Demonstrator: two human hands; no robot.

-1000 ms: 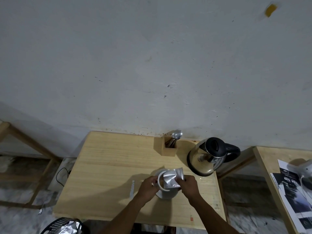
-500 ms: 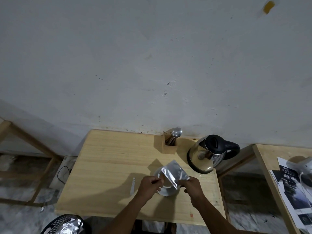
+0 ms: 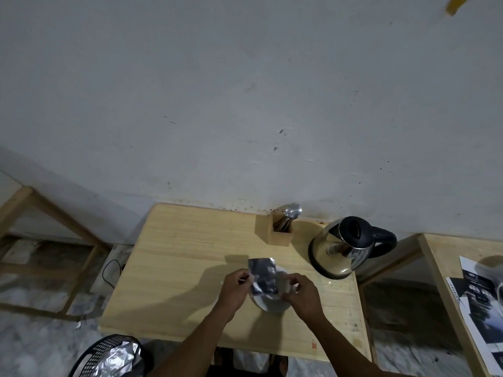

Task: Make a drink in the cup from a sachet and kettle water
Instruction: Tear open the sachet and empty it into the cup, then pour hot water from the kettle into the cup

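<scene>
Looking down from the head camera: both hands meet over the near centre of the wooden surface. The left hand has thumb and fingers pinched closed on the left edge of a silver sachet, which stands roughly upright. The right hand is curled closed at the sachet's lower right corner; whether it pinches the foil or rests against the cup rim cannot be told. Directly beneath the sachet sits the white cup, largely covered by both hands. To the right and farther back stands the steel kettle, black lid closed, handle pointing right, well apart from the hands. Left of the kettle, against the wall, a small wooden holder contains a metal spoon. Near left, below the surface edge, a black basket holds crumpled foil.
</scene>
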